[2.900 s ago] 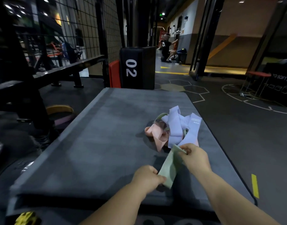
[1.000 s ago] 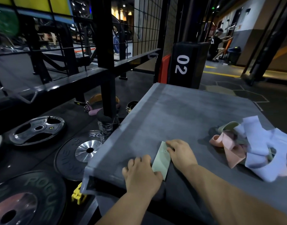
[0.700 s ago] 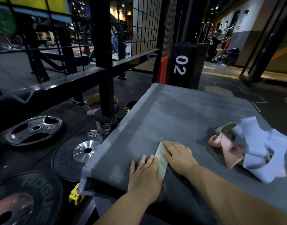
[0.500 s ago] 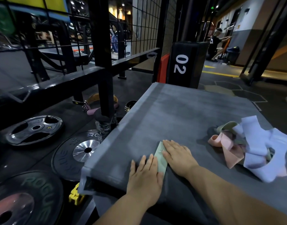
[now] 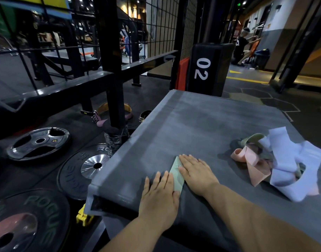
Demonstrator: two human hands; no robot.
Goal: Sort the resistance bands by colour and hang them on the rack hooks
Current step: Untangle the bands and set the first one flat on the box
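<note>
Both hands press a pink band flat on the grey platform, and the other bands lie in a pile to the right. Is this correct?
No. The head view shows the band under the left hand and right hand is pale green, not pink. The pile does lie to the right.

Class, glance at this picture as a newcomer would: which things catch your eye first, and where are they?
The left hand and right hand lie flat, pressing a green band onto the grey platform near its front corner. A tangle of lilac and pink bands lies to their right. A black block marked 02 stands beyond, weight plates on the floor at left.
</note>
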